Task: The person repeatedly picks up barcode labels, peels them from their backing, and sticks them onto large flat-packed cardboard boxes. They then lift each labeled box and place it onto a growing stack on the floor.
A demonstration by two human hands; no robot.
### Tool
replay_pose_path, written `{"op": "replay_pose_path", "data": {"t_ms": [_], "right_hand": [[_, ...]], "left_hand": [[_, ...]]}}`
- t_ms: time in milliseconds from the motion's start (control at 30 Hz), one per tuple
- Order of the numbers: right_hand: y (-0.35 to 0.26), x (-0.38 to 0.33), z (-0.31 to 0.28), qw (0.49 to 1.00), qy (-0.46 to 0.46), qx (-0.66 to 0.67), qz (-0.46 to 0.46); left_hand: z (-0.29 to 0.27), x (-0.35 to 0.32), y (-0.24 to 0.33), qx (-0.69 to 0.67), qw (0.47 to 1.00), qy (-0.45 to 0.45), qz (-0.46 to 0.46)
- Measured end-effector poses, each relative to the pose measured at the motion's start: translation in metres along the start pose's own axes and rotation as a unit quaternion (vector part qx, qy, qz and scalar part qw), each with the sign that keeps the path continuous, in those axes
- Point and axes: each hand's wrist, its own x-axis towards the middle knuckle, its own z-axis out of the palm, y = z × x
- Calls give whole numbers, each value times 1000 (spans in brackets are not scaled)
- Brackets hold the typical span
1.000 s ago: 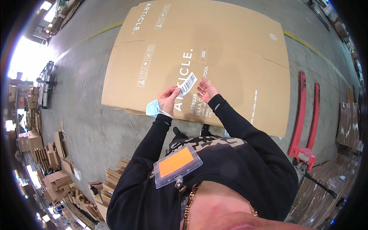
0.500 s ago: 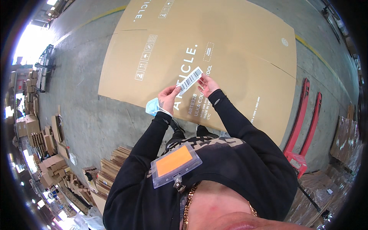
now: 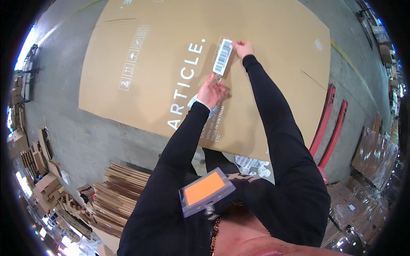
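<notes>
A white barcode label (image 3: 223, 57) is stretched between my two hands, just over or on the dashed outline printed on a large cardboard box (image 3: 273, 59). My left hand (image 3: 210, 91) pinches the label's near end between thumb and finger, the other fingers loosely curled. At the far end, my right hand (image 3: 243, 49) grips a corner with its fingertips. Whether the label touches the cardboard I cannot tell. Around my left wrist hangs a blue face mask, mostly hidden by the sleeve and hand.
Red pallet jack forks (image 3: 334, 128) lie on the floor right of the box. Stacked flat cardboard (image 3: 117, 196) stands at the lower left. Plastic-wrapped goods (image 3: 373, 151) are at the far right. Crumpled paper (image 3: 254, 165) lies by my feet.
Both hands have reached farther forward over the box, carrying the label to the dashed outline. The label has turned more upright in view. My body has leaned forward.
</notes>
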Motion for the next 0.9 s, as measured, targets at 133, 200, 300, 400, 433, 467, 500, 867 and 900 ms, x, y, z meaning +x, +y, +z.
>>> {"op": "replay_pose_path", "data": {"t_ms": [133, 200, 300, 400, 433, 467, 500, 867, 900], "right_hand": [[-2, 27, 25, 992, 16, -121, 42], [-8, 31, 36, 986, 16, -155, 64], [0, 44, 37, 977, 43, -193, 83], [3, 51, 38, 978, 44, -191, 76], [3, 51, 40, 976, 45, -198, 75], [3, 51, 41, 975, 46, -203, 74], [3, 51, 43, 974, 47, -209, 72], [13, 53, 42, 977, 57, -200, 49], [14, 53, 42, 978, 48, -197, 49]], "left_hand": [[-14, 42, 4, -15, 999, 13, 37], [-27, 52, 11, 13, 999, 23, 46], [-27, 70, 13, 34, 998, 35, 42], [-27, 79, 12, 36, 998, 41, 41], [-28, 80, 11, 37, 997, 45, 42], [-28, 80, 11, 38, 997, 50, 44], [-29, 81, 11, 40, 997, 55, 45], [-30, 86, 9, 18, 997, 72, 31], [-30, 86, 9, 20, 996, 76, 33]]}}
